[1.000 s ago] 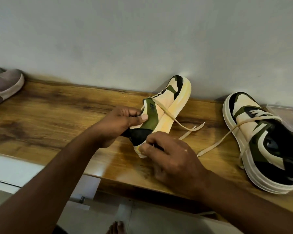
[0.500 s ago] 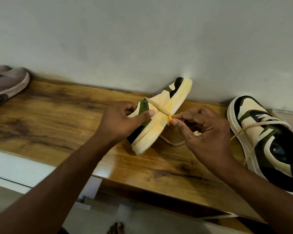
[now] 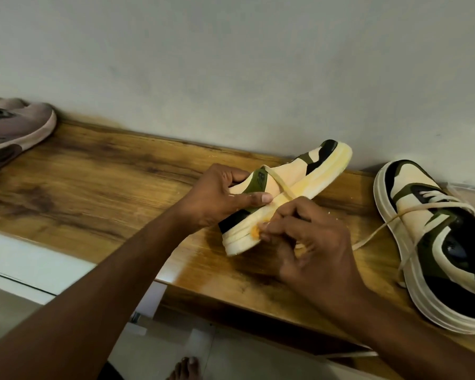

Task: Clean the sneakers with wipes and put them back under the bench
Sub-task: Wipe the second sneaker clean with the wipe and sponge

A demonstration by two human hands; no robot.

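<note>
Nearest the camera: your bare foot on the tiled floor, bottom centre, just in front of the desk edge.

Your right hand sits low over the desk front. Grip is narrow: fingers curled, fingertips bunched against the heel end of the sole. A small orange bit shows at the fingertips, touching the sole edge. Can't tell what it is, or whether you pinch it or just press on it.

Your left hand holds the cream, green and black sneaker. Fingers wrap the upper near the collar, thumb lies flat along the side just above the sole. The sneaker is tipped on its side, sole edge facing you, heel near, toe angled away to the right, close to the wall. Heel end looks lifted off the desk; toe contact is unclear. A beige lace crosses the upper and runs down behind your right hand.

The matching second sneaker stands upright on the desk to the right, apart from the held one, toe toward the wall. Its loose lace trails across the wood toward your right hand.

Far left, a grey-brown shoe rests on the desk by the wall, well apart from both sneakers, partly cut off by the frame.
</note>
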